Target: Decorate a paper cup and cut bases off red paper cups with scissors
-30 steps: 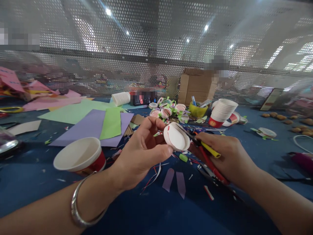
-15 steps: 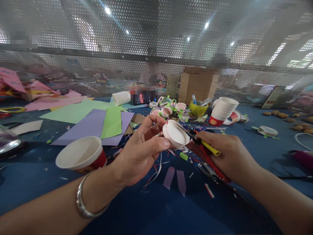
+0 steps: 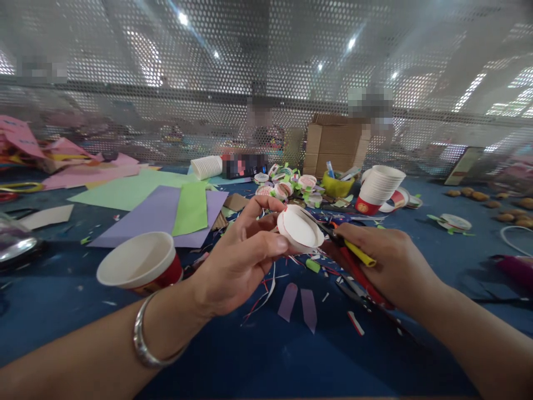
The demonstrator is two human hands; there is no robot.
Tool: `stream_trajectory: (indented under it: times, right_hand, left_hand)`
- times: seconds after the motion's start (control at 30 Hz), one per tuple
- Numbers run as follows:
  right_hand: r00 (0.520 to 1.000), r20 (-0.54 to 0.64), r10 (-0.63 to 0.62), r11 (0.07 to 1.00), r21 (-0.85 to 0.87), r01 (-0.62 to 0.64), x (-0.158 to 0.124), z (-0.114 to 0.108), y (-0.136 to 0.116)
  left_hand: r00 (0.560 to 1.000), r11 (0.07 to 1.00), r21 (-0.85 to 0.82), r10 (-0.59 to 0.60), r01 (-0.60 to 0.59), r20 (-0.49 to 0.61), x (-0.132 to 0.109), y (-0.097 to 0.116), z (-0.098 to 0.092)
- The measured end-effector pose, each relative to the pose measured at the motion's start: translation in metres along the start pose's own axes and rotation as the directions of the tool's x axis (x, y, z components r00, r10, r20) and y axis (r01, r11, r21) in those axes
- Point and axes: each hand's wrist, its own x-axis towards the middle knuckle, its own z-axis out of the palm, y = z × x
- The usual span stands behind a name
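Between the thumb and fingers of my left hand [image 3: 245, 250] is a cut-off paper cup bottom [image 3: 300, 229], white inside with a thin red line near its edge. My right hand [image 3: 383, 255] is closed round a pair of scissors [image 3: 360, 275] with red and yellow on the handles. The dark blades reach the right edge of the cup bottom; how far they are parted is hard to see. Below my hands, two purple paper strips [image 3: 308, 310] lie on the blue table [image 3: 266, 361] among thin paper trimmings.
A paper cup [image 3: 139, 261] stands left of my left forearm, before purple paper [image 3: 137, 219]. Behind my hands is a pile of small paper turtles [image 3: 287, 186]. A yellow-green bowl [image 3: 338, 186] and stacked cups [image 3: 380, 190] stand back right, a cardboard box [image 3: 336, 145] behind.
Hardly anything differs. The cup bottom and scissors stay together in nearly the same place, and both hands keep their hold.
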Motion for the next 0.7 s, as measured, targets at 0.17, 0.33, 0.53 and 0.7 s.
stream_trajectory:
  times: [0.17,0.33,0.53,0.7]
  right_hand:
    - [1.0,0.001,0.015,0.998,0.058,-0.015,-0.002,0.002,-0.001]
    - [1.0,-0.005,-0.011,1.0,-0.005,0.011,-0.005,0.002,0.001]
    - [1.0,0.001,-0.011,1.0,-0.002,0.011,-0.003,-0.001,-0.001]
    - [0.999,-0.016,0.038,0.999,0.03,-0.038,-0.01,0.005,0.001]
  left_hand:
    - [1.0,1.0,0.004,-0.023,0.023,0.02,-0.001,-0.001,0.001]
    - [0.998,0.999,-0.02,-0.028,0.029,0.047,0.0,-0.005,0.001]
    - [0.996,0.997,-0.075,-0.023,0.029,0.087,0.001,-0.005,-0.001]
    - [0.991,0.995,-0.07,-0.058,0.067,0.121,0.001,-0.005,0.0]
